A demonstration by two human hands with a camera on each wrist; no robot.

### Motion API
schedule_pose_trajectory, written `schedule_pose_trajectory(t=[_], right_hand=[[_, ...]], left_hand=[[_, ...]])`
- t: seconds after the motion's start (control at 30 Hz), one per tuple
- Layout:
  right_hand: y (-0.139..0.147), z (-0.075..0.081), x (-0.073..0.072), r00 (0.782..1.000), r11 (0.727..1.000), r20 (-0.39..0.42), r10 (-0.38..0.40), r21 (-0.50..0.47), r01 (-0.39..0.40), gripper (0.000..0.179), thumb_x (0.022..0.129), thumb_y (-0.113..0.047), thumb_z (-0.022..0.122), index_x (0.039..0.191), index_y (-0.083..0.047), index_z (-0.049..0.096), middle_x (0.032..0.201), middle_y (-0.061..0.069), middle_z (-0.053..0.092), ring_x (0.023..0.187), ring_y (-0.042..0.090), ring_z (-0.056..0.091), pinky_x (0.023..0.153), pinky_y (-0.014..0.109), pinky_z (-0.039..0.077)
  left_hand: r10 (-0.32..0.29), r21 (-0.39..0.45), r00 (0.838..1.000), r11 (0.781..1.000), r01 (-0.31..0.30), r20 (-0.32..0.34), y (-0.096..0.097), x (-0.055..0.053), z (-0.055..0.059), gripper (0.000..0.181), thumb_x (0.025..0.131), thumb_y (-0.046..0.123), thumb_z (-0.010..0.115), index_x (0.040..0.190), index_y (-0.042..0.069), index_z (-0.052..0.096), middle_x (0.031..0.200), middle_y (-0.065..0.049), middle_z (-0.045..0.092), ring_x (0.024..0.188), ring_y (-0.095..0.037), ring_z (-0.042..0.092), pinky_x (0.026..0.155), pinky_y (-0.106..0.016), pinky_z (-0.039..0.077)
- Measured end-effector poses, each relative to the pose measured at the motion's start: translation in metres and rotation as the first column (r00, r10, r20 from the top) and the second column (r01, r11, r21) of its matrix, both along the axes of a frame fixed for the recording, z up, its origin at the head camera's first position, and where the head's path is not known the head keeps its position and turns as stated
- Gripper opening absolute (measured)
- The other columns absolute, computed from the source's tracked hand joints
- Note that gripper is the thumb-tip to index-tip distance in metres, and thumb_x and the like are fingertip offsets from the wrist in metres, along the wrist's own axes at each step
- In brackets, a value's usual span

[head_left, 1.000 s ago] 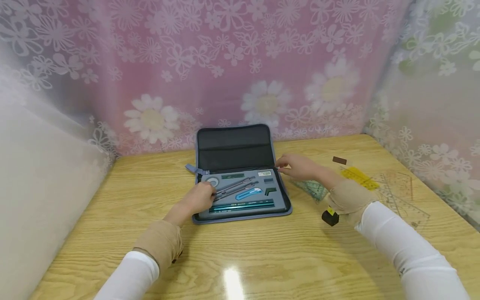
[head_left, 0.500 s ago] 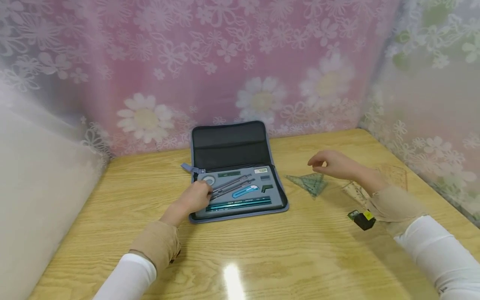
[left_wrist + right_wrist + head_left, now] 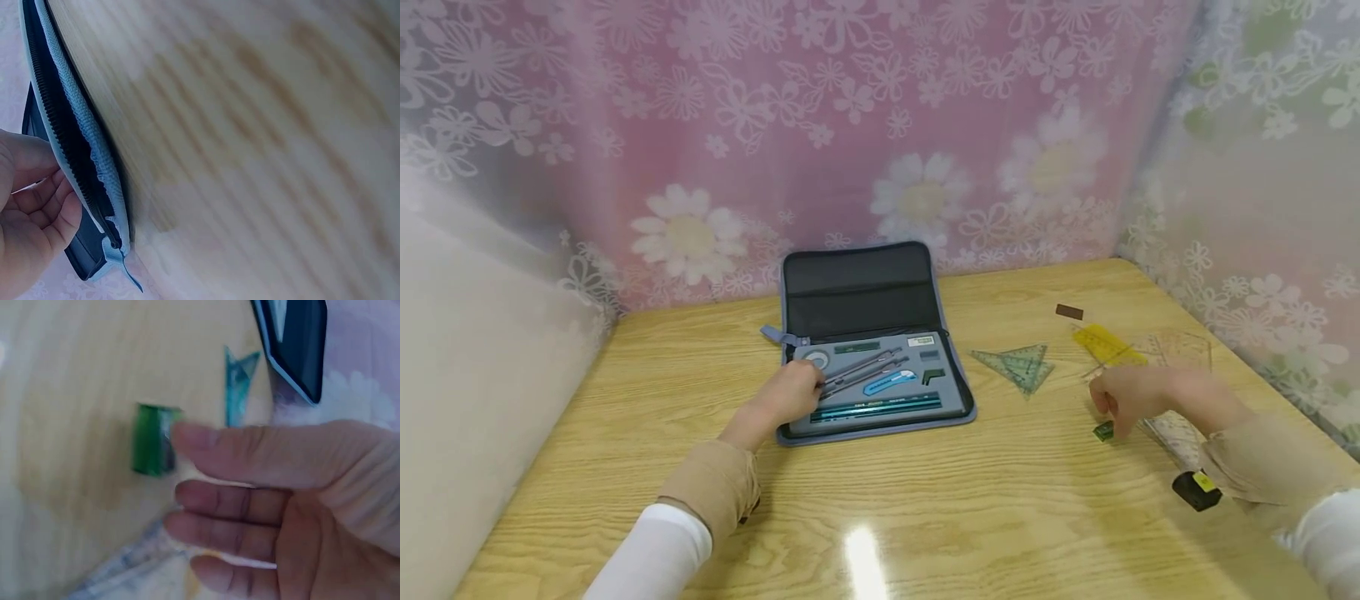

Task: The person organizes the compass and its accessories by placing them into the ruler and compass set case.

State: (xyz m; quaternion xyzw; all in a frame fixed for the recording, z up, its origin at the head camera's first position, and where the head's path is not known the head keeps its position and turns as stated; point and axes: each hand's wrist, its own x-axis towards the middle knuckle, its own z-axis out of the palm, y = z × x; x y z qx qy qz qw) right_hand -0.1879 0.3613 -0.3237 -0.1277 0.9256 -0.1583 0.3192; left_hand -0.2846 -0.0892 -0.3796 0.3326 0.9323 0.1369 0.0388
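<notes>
The zip case point(image 3: 868, 442) lies unfolded on the table, with two metal compasses point(image 3: 871, 379), a blue cutter point(image 3: 890, 382) and dark teal pencils point(image 3: 876, 406) in its grey insert. At the compasses' left ends, my left hand point(image 3: 781, 393) has its fingers curled. Its fingertips are hidden, but it appears to pinch a compass. Farther right, my right hand point(image 3: 1138, 394) reaches down with thumb and fingers at a small green block point(image 3: 150, 439), which looks like a pencil sharpener. The thumb tip overlaps the block's edge in the blurred right wrist view; the index finger is hidden.
Green set squares point(image 3: 1018, 367) lie between case and right hand. Farther right are a yellow template point(image 3: 1108, 344) and clear rulers point(image 3: 1176, 435). A small dark brown strip point(image 3: 1069, 312) lies behind. A black device point(image 3: 1197, 490) hangs below my right wrist.
My right hand has left the case's right edge, crossed over the set squares and come down at the green block. The left hand stays at the compasses. The view has shifted slightly.
</notes>
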Motion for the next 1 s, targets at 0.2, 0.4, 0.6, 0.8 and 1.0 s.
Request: schedule_pose_trajectory(t=[0.2,0.4,0.6,0.8,1.0], right_hand=[[-0.003,-0.016,0.004,1.000,1.000,0.001,0.006,-0.024,-0.006,0.032,0.070,0.005,0.074,0.074,-0.009,0.045,0.069,-0.001,0.037,0.061,0.013,0.031,0.053,0.028,0.027],[-0.004,-0.020,-0.005,0.999,0.997,-0.028,0.032,-0.074,-0.034,0.033,0.071,0.009,0.066,0.072,-0.010,0.039,0.066,-0.002,0.029,0.058,0.012,0.025,0.054,0.029,0.022],[-0.006,-0.017,-0.013,0.993,0.991,-0.098,0.064,-0.108,-0.075,0.020,0.080,0.000,0.064,0.075,-0.010,0.047,0.065,-0.004,0.035,0.059,0.010,0.031,0.055,0.028,0.026],[-0.013,-0.018,-0.024,0.964,0.985,-0.257,0.072,-0.130,-0.109,0.013,0.084,-0.005,0.065,0.080,-0.009,0.053,0.068,-0.004,0.042,0.061,0.009,0.036,0.056,0.028,0.032],[-0.034,-0.017,-0.037,0.926,0.978,-0.379,0.000,-0.195,-0.080,0.015,0.086,-0.011,0.065,0.099,-0.005,0.062,0.085,-0.001,0.059,0.074,0.013,0.053,0.065,0.033,0.046]], left_hand=[[-0.002,0.003,1.000,1.000,0.002,0.008,0.000,0.000,0.001,0.021,0.086,-0.002,0.057,0.067,0.006,0.061,0.065,-0.001,0.048,0.058,-0.014,0.039,0.053,-0.027,0.036],[0.002,0.003,1.000,1.000,-0.002,0.006,0.000,0.000,0.001,0.018,0.086,-0.003,0.057,0.071,0.003,0.065,0.067,-0.002,0.050,0.058,-0.013,0.040,0.054,-0.027,0.036],[-0.007,-0.006,1.000,1.000,0.007,0.006,0.001,0.000,0.000,0.013,0.086,-0.001,0.058,0.084,0.000,0.070,0.077,-0.007,0.061,0.067,-0.014,0.052,0.059,-0.030,0.044],[-0.014,0.009,1.000,1.000,0.014,0.006,-0.001,-0.004,0.000,0.013,0.085,-0.002,0.058,0.079,0.001,0.069,0.072,-0.005,0.060,0.062,-0.014,0.049,0.057,-0.029,0.042],[0.028,0.026,0.997,0.999,-0.029,0.068,-0.001,-0.006,-0.001,0.014,0.086,0.000,0.059,0.092,-0.001,0.071,0.086,-0.011,0.067,0.071,-0.017,0.059,0.061,-0.030,0.048]])
